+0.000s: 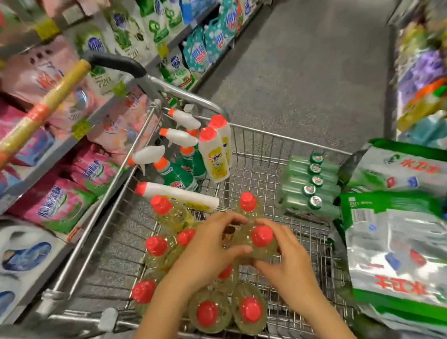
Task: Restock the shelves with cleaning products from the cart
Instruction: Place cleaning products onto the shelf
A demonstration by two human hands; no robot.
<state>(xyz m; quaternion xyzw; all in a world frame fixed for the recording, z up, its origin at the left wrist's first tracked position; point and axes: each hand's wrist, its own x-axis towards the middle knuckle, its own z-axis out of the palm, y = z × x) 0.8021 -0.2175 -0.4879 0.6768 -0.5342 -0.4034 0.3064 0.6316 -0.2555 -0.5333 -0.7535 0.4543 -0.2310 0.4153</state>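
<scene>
A wire shopping cart [111,197] stands in the aisle below me. Several yellow bottles with red caps fill its near half. My left hand [210,249] and my right hand [284,266] both grip one yellow bottle [262,240] from either side, just above the others. Further back in the cart are green spray bottles with white triggers [179,171], white bottles with red caps [215,155], one lying flat [179,194], and a pack of green cans [313,182]. Shelves of detergent bags [60,203] run along the left.
Large green-and-silver bags [410,239] lie over the cart's right side. A wooden pole [26,127] leans against the left shelving. More shelves [438,80] line the right. Grey aisle floor [307,63] stretches ahead beyond the cart.
</scene>
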